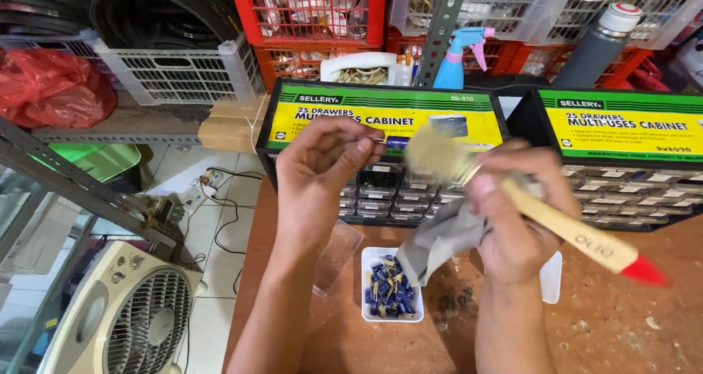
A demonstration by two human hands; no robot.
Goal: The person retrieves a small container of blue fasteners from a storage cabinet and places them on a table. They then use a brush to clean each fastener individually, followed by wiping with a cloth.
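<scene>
Hands | L hand (322, 161) pinches capacitor (396, 142) | R hand (516, 213) grips brush (512, 191), cloth (447, 238) | tray (392, 286) below

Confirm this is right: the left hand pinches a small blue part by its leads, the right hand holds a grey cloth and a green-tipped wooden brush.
Not quite. The head view shows the brush in the right hand has a red tip, not green. The rest stands: the left hand pinches the small blue part, and the right hand also holds the grey cloth.

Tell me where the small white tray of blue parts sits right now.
In the head view, the white tray sits on the brown table, low and centre, between the two forearms and just below the grey cloth held in the right hand.
</scene>
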